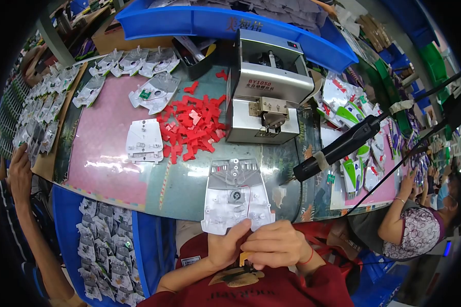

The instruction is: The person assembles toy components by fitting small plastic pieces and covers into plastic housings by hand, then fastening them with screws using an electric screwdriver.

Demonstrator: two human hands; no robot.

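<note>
A white plastic housing with moulded posts, a round dark part and a thin red wire is held up in front of me at the table's edge. My left hand is closed round its lower edge, thumb on top. Close beside it my right hand has its fingers curled together at the housing's lower right edge. Whatever those fingers pinch, if anything, is hidden. Ahead lies a loose pile of red plastic pieces, with another white housing to its left.
A metal screw feeder stands behind the housing. A black electric screwdriver hangs at the right near green-and-white assemblies. Grey-white shells line the back left. A blue bin holds more shells. Co-workers sit at both sides.
</note>
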